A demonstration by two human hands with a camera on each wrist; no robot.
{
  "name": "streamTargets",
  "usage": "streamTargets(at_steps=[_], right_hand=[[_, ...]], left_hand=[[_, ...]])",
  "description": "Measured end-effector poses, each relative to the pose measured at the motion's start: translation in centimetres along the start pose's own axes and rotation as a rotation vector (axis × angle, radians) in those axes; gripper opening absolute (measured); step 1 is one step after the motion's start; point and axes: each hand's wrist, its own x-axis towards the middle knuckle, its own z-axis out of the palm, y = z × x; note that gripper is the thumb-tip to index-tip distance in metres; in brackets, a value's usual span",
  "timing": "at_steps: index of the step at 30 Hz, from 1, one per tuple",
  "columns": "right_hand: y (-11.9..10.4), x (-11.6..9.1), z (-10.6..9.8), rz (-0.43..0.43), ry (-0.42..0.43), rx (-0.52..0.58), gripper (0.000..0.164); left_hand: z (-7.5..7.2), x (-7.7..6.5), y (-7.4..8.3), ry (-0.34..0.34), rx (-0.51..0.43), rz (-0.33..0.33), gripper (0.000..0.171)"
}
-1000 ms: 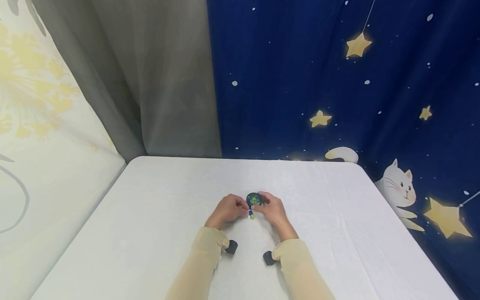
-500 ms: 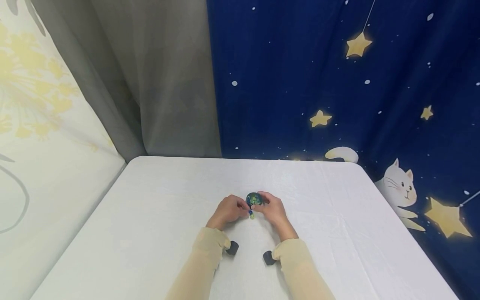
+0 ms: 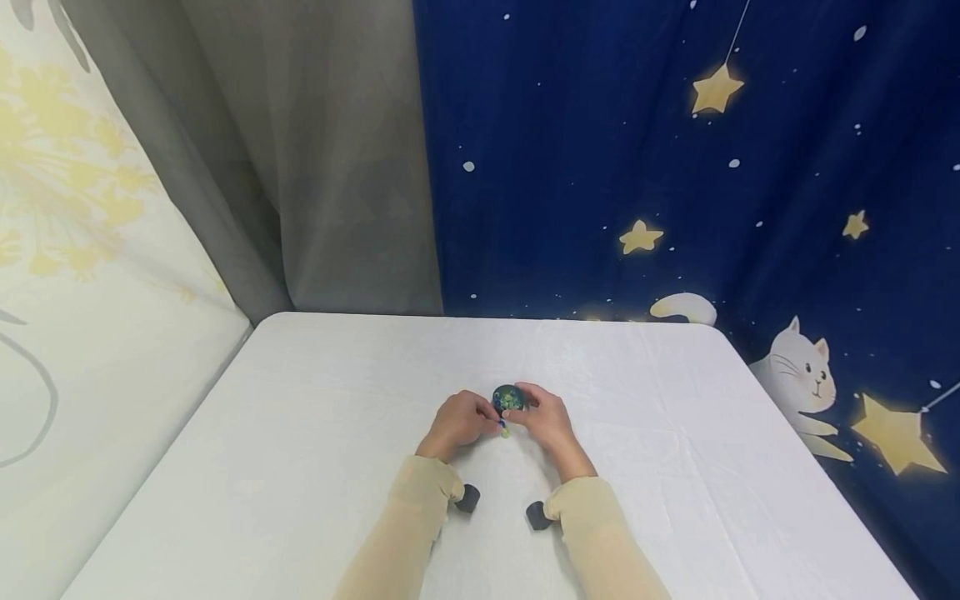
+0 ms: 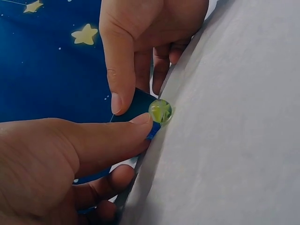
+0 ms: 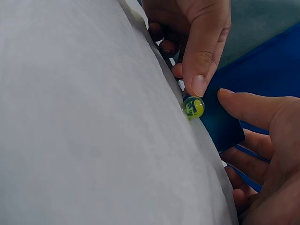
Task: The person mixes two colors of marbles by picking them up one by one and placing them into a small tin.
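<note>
A small round tin (image 3: 508,397), dark teal with a green-patterned top, stands at the middle of the table. My right hand (image 3: 545,417) grips it from the right, thumb in front and fingers behind; its plain side (image 5: 224,123) shows in the right wrist view. On the tin's near side lies a clear glass marble (image 4: 160,111) with yellow-green swirls. Just behind it is a blue marble (image 4: 153,131), mostly covered by my left hand (image 3: 459,418), whose thumb and index finger pinch it. The swirled marble sits right at the left thumb tip in both wrist views.
A white cloth covers the table (image 3: 337,375). Dark square-edged blocks, one a wrist camera (image 3: 468,498), stick out at the two beige cuffs. Beyond the far edge hang a grey curtain (image 3: 352,167) and a blue star-printed one (image 3: 555,167).
The left hand and forearm have shifted slightly right, and the left fingertips now cover more of the blue marble. The right hand and the tin have stayed in place.
</note>
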Motion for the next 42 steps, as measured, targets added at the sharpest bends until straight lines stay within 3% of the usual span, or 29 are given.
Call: streamTargets(at_steps=[27, 42], right_hand=[[0.0, 0.0, 0.0, -0.006, 0.002, -0.023, 0.054], [0.0, -0.1, -0.2, -0.002, -0.010, -0.019, 0.055]], left_hand=[[-1.1, -0.1, -0.5, -0.025, -0.054, 0.030, 0.004], [-2.0, -0.2, -1.1, -0.020, -0.098, 0.010, 0.005]])
